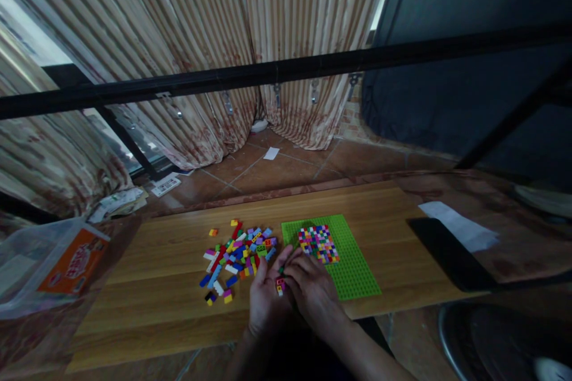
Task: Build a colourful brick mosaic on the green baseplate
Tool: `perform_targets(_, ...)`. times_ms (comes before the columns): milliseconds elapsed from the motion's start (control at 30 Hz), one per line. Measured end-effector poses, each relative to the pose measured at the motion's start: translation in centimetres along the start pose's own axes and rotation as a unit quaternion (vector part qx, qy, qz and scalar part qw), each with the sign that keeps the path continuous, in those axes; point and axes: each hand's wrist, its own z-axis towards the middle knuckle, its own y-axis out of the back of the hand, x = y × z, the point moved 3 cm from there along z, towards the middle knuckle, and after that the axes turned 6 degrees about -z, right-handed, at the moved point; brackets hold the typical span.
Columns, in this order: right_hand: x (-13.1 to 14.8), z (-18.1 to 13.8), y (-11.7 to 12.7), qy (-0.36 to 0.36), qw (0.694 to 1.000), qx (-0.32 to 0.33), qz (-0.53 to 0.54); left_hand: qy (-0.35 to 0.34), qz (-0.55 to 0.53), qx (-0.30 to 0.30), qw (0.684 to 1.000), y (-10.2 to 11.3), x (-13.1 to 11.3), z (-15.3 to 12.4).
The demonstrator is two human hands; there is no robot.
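My left hand [267, 300] is turned palm up and cupped, with a few small toy bricks [280, 287] in red, pink, white and yellow lying in it. Over that palm, my right hand [315, 292] has its fingers pinched together, and a small dark green brick [281, 271] shows at the fingertips. Just beyond the hands lies a green baseplate [353, 271]. Near its far left part sits a tight multicoloured block of bricks [319, 244]. Left of my hands spreads a loose pile of toy bricks [241, 253] in many colours and lengths.
Everything rests on a low wooden table [156, 274]. A clear plastic box [27, 286] with an orange label stands at the left. A black flat object [447, 253] and white paper [460, 226] lie at the right. A dark metal bar [277, 71] crosses before the curtains.
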Motion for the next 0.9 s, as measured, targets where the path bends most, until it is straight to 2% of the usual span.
perform_targets(167, -2.0, 0.5, 2.2, -0.081, 0.992, -0.024, 0.092, -0.012, -0.010, -0.018, 1.000, 0.1, 0.0, 0.1)
perform_targets(333, -4.9, 2.0, 4.3, -0.156, 0.980, -0.067, 0.099, -0.012, -0.016, -0.029, 0.999, -0.1, 0.2, -0.1)
perform_targets(433, -5.9, 2.9, 4.4, -0.156, 0.983, -0.076, 0.064, -0.007, -0.022, -0.032, 0.999, -0.1, 0.3, -0.2)
perform_targets(700, -6.2, 4.5, 3.0, -0.107, 0.991, -0.032, -0.070, 0.003, -0.024, -0.017, 1.000, 0.1, 0.4, 0.0)
perform_targets(900, -6.1, 5.0, 2.7, -0.105, 0.990, -0.010, -0.094, 0.007, -0.026, -0.017, 0.999, 0.1, 0.5, 0.0)
